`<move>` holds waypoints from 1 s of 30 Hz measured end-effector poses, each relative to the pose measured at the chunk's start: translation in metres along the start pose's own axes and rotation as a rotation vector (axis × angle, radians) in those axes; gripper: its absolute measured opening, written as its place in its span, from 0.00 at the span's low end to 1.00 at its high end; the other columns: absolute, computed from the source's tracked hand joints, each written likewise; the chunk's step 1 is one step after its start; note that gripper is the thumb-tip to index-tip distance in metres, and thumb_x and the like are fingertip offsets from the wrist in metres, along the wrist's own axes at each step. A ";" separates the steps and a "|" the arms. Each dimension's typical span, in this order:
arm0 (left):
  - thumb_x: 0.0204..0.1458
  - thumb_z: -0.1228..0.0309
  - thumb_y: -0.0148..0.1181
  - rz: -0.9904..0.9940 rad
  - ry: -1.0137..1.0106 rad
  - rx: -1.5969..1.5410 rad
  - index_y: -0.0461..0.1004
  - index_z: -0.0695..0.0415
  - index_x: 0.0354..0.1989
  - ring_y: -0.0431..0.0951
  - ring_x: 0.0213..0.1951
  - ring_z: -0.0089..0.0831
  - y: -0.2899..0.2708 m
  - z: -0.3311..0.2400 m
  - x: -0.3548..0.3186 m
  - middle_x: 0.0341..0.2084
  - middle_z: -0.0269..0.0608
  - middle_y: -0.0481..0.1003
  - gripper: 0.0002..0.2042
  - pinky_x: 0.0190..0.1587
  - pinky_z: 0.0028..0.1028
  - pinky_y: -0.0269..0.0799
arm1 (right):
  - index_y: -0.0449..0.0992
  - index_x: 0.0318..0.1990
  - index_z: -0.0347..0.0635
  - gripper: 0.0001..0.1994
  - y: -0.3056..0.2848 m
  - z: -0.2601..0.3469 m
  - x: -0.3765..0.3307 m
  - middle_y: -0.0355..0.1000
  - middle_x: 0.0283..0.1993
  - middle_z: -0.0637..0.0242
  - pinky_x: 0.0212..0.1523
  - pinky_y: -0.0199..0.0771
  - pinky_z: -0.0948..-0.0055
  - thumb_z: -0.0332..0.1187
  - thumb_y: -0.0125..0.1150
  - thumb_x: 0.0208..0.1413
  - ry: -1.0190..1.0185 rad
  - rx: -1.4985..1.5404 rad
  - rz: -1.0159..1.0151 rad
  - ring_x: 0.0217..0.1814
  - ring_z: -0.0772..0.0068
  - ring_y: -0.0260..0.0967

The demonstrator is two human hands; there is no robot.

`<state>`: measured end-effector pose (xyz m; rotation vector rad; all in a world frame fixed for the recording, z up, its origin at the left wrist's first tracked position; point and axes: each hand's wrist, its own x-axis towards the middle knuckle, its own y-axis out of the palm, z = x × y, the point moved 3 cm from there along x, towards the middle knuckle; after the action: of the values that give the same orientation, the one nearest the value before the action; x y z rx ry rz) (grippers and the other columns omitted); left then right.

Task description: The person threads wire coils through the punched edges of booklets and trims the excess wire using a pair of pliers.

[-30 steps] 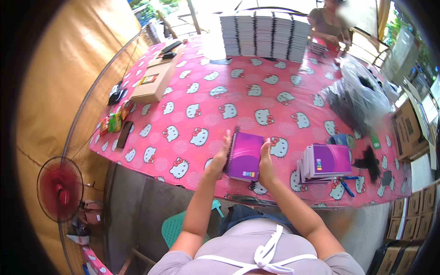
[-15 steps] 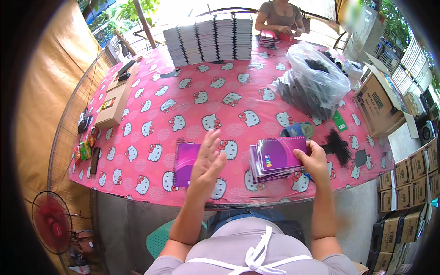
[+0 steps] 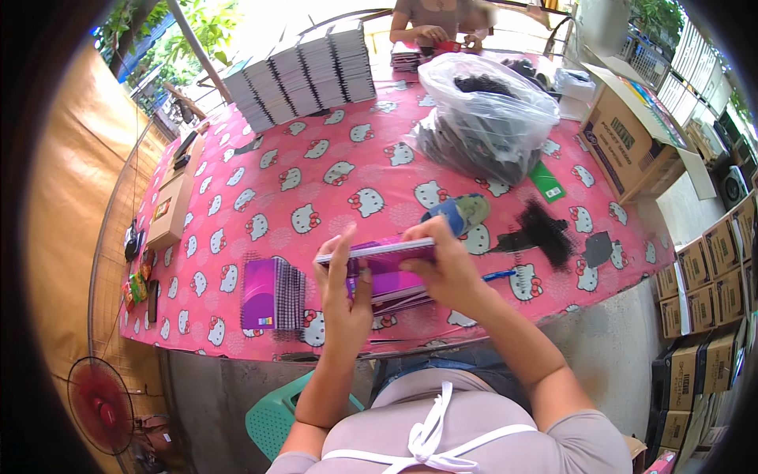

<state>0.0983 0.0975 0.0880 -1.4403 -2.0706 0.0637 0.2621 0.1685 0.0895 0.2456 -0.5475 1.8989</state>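
Left hand (image 3: 344, 296) and right hand (image 3: 447, 270) grip a purple notebook (image 3: 385, 252), one at each end. Purple spiral-bound stack (image 3: 262, 294) on table (image 3: 316, 180), left of the hands.

Grey short-sleeved shirt (image 3: 375, 434), white ties (image 3: 489, 437) knotted in front bow (image 3: 426, 438), blue denim (image 3: 392, 372).

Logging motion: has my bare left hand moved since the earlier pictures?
Yes, rightward: judged against the left stack of purple spiral notebooks on the pink patterned tablecloth, your left hand was at its edge and is now clear to its right.
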 end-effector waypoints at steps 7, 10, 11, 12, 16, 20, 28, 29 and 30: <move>0.42 0.69 0.68 -0.114 0.199 0.699 0.78 0.54 0.42 0.63 0.57 0.43 0.027 -0.045 0.008 0.51 0.44 0.70 0.16 0.58 0.38 0.57 | 0.65 0.39 0.38 0.15 -0.006 -0.014 -0.005 0.71 0.38 0.57 0.42 0.70 0.67 0.20 0.64 0.45 -0.132 -0.090 0.016 0.39 0.57 0.70; 0.41 0.65 0.68 -0.095 0.168 0.456 0.81 0.51 0.31 0.68 0.41 0.34 0.029 -0.038 0.022 0.28 0.29 0.76 0.09 0.49 0.34 0.60 | 0.70 0.38 0.38 0.16 -0.059 -0.030 -0.004 0.72 0.40 0.55 0.43 0.71 0.61 0.28 0.68 0.43 -0.198 -0.453 -0.090 0.42 0.52 0.71; 0.42 0.63 0.68 -0.088 0.125 0.405 0.81 0.49 0.31 0.68 0.38 0.32 0.028 -0.038 0.025 0.25 0.26 0.76 0.08 0.48 0.35 0.58 | 0.71 0.40 0.38 0.16 -0.082 -0.054 -0.010 0.72 0.41 0.54 0.43 0.71 0.60 0.30 0.68 0.43 0.029 -0.557 -0.148 0.43 0.52 0.71; 0.41 0.63 0.69 -0.101 0.173 0.431 0.81 0.49 0.31 0.65 0.33 0.28 0.027 -0.036 0.026 0.24 0.25 0.75 0.09 0.43 0.32 0.57 | 0.72 0.41 0.38 0.17 -0.104 -0.078 -0.018 0.72 0.42 0.54 0.43 0.71 0.59 0.32 0.68 0.43 0.276 -0.673 -0.172 0.45 0.51 0.70; 0.40 0.62 0.70 -0.045 0.113 0.393 0.82 0.48 0.31 0.65 0.33 0.26 0.030 -0.043 0.037 0.23 0.24 0.75 0.10 0.43 0.30 0.56 | 0.74 0.43 0.39 0.15 -0.140 -0.152 -0.064 0.71 0.40 0.54 0.41 0.72 0.61 0.28 0.64 0.46 0.480 -0.857 -0.196 0.43 0.53 0.71; 0.39 0.61 0.70 -0.120 0.148 0.338 0.82 0.48 0.31 0.67 0.33 0.26 0.028 -0.045 0.036 0.24 0.25 0.75 0.10 0.43 0.31 0.57 | 0.76 0.45 0.40 0.15 -0.113 -0.086 -0.028 0.71 0.38 0.57 0.37 0.71 0.69 0.21 0.61 0.47 0.066 -0.338 -0.161 0.39 0.60 0.72; 0.39 0.60 0.70 -0.141 0.176 0.321 0.83 0.48 0.28 0.69 0.36 0.27 0.029 -0.038 0.037 0.23 0.26 0.76 0.09 0.42 0.31 0.58 | 0.79 0.39 0.41 0.12 -0.078 0.010 0.017 0.71 0.35 0.60 0.32 0.70 0.72 0.24 0.67 0.43 -0.267 -0.249 -0.047 0.33 0.69 0.70; 0.39 0.60 0.70 -0.141 0.180 0.332 0.83 0.48 0.28 0.69 0.36 0.27 0.030 -0.037 0.037 0.23 0.27 0.76 0.09 0.42 0.31 0.58 | 0.79 0.38 0.40 0.12 -0.078 0.009 0.020 0.71 0.35 0.62 0.33 0.70 0.73 0.24 0.67 0.42 -0.255 -0.242 -0.015 0.33 0.70 0.70; 0.39 0.60 0.70 -0.140 0.185 0.343 0.83 0.48 0.28 0.68 0.36 0.27 0.030 -0.036 0.037 0.24 0.27 0.76 0.09 0.42 0.31 0.58 | 0.79 0.37 0.39 0.12 -0.079 0.010 0.024 0.71 0.35 0.64 0.34 0.70 0.74 0.23 0.68 0.41 -0.242 -0.236 0.016 0.34 0.72 0.70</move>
<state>0.1338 0.1312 0.1232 -1.0521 -1.8936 0.2102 0.3242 0.2071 0.1279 0.3186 -0.9320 1.8108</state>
